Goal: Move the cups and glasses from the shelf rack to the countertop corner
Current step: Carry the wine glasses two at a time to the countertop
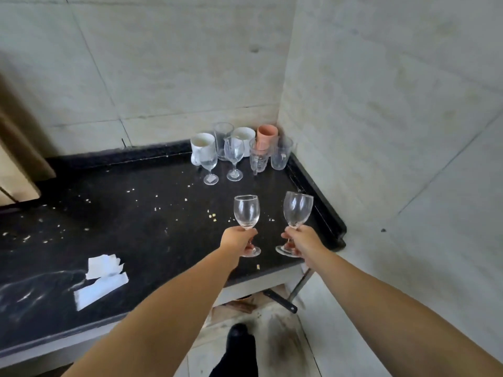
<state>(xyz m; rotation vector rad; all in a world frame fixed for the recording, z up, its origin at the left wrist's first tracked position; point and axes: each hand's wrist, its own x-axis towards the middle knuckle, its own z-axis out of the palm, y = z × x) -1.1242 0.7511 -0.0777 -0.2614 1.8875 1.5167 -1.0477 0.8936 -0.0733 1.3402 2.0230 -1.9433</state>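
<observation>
While both arms reach over a dark countertop, the head view shows a person carrying two stemmed glasses toward the corner where the tiled walls meet. The left hand has its fingers curled round the stem of the left wine glass; the right hand pinches the stem of the right wine glass, which tilts slightly. Both glasses hang above the counter, well short of the group already in the corner: two white mugs, a pink cup, several clear tumblers and two standing wine glasses. Pale crumbs and torn paper lie on the counter nearer the camera.

Such thin, clear glass is likely light, stiff, slippery and easily chipped. The stem looks the surest hold, and each base should probably land flat in a bare gap just beside the group, since a knock against a neighbour could topple or crack it.
</observation>
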